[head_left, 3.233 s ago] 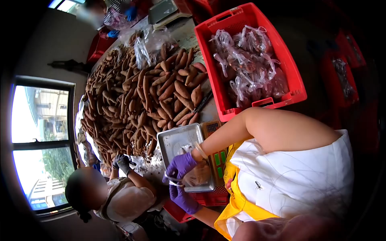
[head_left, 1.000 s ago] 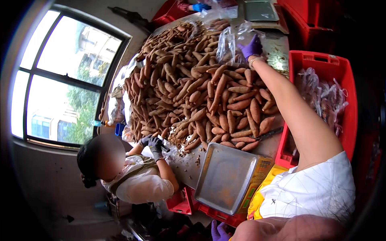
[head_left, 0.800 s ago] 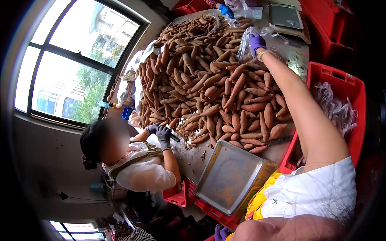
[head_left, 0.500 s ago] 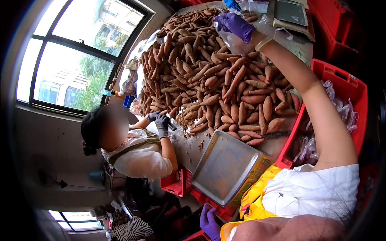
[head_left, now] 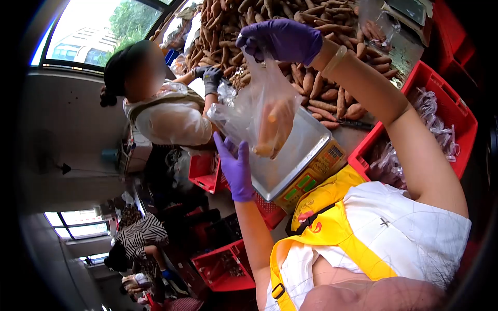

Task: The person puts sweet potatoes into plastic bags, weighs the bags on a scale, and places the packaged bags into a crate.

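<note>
My right hand (head_left: 285, 42), in a purple glove, is closed on the top of a clear plastic bag (head_left: 254, 78). The bag hangs with sweet potatoes (head_left: 275, 122) inside, above the metal pan of a weighing scale (head_left: 306, 140). My left hand (head_left: 234, 168), also gloved in purple, is raised beside the lower left of the bag with its fingers spread. Whether its fingertips touch the plastic is unclear. Beyond the bag lies a large pile of loose sweet potatoes (head_left: 332, 85).
At the right, a red crate (head_left: 461, 109) contains crumpled plastic bags (head_left: 441, 124). A filled bag (head_left: 374, 28) lies near another scale (head_left: 407, 9). A co-worker (head_left: 166, 114) in grey gloves works at the left of the pile. Red crates (head_left: 228, 277) stand lower down.
My right hand has come back from the far side of the pile, bringing the bag over the scale. My left hand has risen from below the scale to beside the bag.
</note>
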The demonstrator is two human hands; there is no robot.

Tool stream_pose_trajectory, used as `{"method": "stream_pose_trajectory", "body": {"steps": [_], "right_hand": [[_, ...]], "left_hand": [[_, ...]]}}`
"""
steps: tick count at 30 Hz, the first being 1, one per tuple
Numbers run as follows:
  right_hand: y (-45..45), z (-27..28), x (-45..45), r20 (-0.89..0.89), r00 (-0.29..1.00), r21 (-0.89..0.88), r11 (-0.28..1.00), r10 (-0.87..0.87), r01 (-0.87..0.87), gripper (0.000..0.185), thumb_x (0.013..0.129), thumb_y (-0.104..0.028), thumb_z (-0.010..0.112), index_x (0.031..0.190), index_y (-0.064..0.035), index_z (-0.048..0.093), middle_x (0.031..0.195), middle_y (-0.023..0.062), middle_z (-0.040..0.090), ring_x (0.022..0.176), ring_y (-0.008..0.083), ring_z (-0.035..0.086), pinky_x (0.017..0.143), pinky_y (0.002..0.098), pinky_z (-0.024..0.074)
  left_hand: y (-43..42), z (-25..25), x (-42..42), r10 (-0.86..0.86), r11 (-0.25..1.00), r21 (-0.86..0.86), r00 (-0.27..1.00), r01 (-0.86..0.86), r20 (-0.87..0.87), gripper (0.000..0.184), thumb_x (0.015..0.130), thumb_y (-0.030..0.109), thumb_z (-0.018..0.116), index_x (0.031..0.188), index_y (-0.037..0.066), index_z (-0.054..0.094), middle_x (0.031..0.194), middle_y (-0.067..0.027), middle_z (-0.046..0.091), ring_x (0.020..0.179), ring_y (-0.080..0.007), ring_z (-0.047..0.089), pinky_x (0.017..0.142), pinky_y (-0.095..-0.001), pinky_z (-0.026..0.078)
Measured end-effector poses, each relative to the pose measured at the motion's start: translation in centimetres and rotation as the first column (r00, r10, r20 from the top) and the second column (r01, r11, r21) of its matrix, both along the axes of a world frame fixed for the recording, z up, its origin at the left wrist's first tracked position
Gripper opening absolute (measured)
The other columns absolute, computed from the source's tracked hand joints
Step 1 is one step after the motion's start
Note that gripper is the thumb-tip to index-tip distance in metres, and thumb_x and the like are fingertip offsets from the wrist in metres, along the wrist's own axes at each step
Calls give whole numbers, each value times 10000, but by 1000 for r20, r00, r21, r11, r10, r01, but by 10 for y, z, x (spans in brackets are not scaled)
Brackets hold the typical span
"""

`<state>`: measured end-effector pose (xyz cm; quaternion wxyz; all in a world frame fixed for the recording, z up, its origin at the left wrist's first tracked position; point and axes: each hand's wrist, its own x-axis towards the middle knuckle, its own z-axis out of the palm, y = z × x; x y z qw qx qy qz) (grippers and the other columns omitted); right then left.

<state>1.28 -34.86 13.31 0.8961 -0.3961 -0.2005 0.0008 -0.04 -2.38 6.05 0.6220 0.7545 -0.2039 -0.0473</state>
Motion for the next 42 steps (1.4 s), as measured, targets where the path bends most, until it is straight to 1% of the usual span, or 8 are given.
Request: {"method": "stream_pose_trajectory", "body": {"steps": [6, 10, 17, 22, 26, 33, 37, 42], "right_hand": [[70, -137, -43, -330, 944, 69, 998, 16, 7, 126, 895, -143, 624, 987, -63, 656, 912, 39, 679, 778, 118, 637, 710, 270, 517], [79, -149, -76, -405, 913, 266, 961, 39, 77, 161, 921, -117, 597, 1060, -37, 610, 958, 55, 675, 792, 121, 613, 728, 227, 503], [91, -83, -95, -115, 852, -422, 801, -511, 424, 216, 905, -110, 622, 1096, -16, 662, 966, 12, 652, 878, 78, 574, 830, 221, 450], [109, -137, -120, -214, 807, -469, 782, -551, 409, 369, 863, -165, 707, 1178, -6, 596, 1050, 59, 670, 934, 118, 608, 859, 259, 479], [114, -133, -139, -88, 774, -642, 630, -627, 437, 379, 862, -223, 716, 1154, -12, 598, 1008, 68, 668, 932, 120, 608, 863, 268, 484], [101, -104, -174, 207, 662, -791, 276, -720, 547, 309, 885, -232, 687, 1110, -27, 634, 1007, 61, 669, 950, 130, 620, 865, 268, 490], [114, -81, -183, 317, 557, -584, 304, -768, 752, 239, 896, -155, 665, 1099, -31, 647, 1026, 58, 680, 953, 131, 635, 871, 258, 490], [174, -45, -166, 688, 654, -603, 254, -316, 756, 239, 820, -87, 687, 1056, -77, 649, 934, 116, 664, 864, 267, 645, 772, 354, 506]], "left_hand": [[58, -93, 4, 199, 976, -52, 966, -210, -167, 198, 860, 85, 708, 1013, -30, 662, 939, -33, 674, 800, -97, 602, 741, -245, 496], [54, -46, -12, 224, 965, -122, 972, -231, -66, 173, 925, 135, 637, 983, -25, 670, 934, -48, 685, 838, -98, 611, 764, -252, 491], [16, -2, -36, -35, 979, -198, 996, 51, 83, 245, 949, 162, 590, 1072, -35, 665, 1051, -98, 687, 953, -151, 622, 901, -301, 468], [61, -45, -45, -3, 999, -40, 996, -1, -91, 278, 936, 85, 588, 1199, 0, 611, 1112, -78, 657, 1023, -150, 599, 908, -285, 460], [71, -22, -56, -24, 991, 130, 998, 17, 51, 643, 828, 20, 683, 1413, 34, 415, 1418, -137, 433, 1270, -222, 446, 1081, -344, 330], [90, -10, -78, -52, 991, 123, 997, 44, 62, 811, 755, 110, 774, 1445, 37, 354, 1463, -118, 383, 1349, -238, 356, 1126, -367, 258], [84, -1, -84, 14, 983, 178, 990, -40, 143, 828, 747, 135, 788, 1442, 28, 352, 1471, -120, 370, 1353, -233, 348, 1129, -366, 254], [60, -17, -66, 45, 852, 418, 841, -314, 540, 844, 741, 280, 799, 1415, 10, 370, 1365, -218, 470, 1224, -341, 486, 1023, -401, 382]]}}
